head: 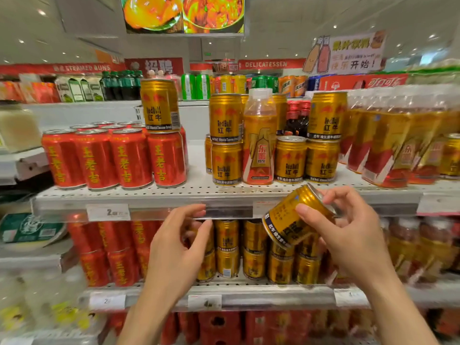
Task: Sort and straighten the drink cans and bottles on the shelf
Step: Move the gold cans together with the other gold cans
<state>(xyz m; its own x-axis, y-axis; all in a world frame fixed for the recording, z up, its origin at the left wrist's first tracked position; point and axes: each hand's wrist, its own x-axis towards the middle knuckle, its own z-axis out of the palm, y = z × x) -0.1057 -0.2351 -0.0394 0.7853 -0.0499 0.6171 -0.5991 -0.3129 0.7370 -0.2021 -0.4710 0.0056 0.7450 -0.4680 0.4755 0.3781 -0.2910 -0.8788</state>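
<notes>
My right hand (348, 230) grips a gold Red Bull can (288, 217), tilted, in front of the upper shelf's edge (174, 200). My left hand (179, 242) hovers with loosely curled fingers in front of the lower shelf, holding nothing. On the upper shelf stand a row of red cans (112, 159), with one gold can (159, 108) stacked on top of them. To the right are stacked gold cans (225, 140), an orange drink bottle (258, 140) among them, and more gold cans (321, 140).
Shrink-wrapped bottle packs (398, 143) fill the upper shelf's right end. The lower shelf (249, 292) holds red cans (109, 252) and stacked gold cans (251, 250). Price tags run along both shelf edges. Another aisle of drinks shows behind.
</notes>
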